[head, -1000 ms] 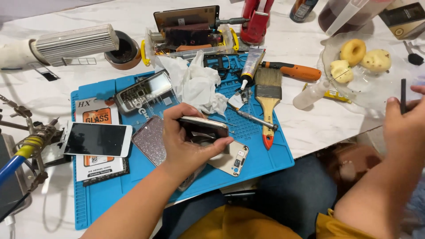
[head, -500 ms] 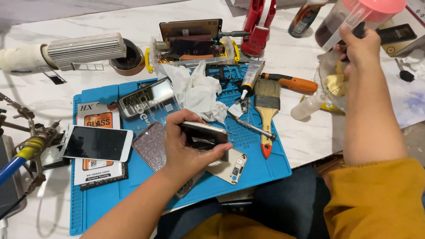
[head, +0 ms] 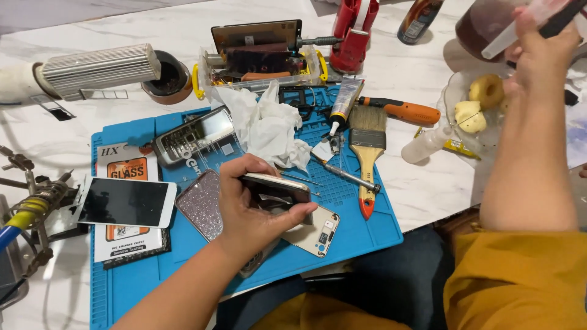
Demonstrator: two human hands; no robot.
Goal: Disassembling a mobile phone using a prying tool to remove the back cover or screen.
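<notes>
We see the left hand (head: 254, 214) curled around a phone frame (head: 275, 190), thumb under and fingers over it (a firm grip), held above the blue mat (head: 367, 235). Just beneath the hand lie a glittery case (head: 202, 211) and a phone back (head: 318, 232). Far off, the right hand (head: 541, 52) pinches a dark thin tool (head: 562, 18).

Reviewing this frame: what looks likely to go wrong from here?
The left hand alone pinches the opened phone above the blue mat; it might slip. The right hand reaches away to the far right, so the sleeve could knock the small squeeze bottle below it. The loose screwdriver may roll.
</notes>
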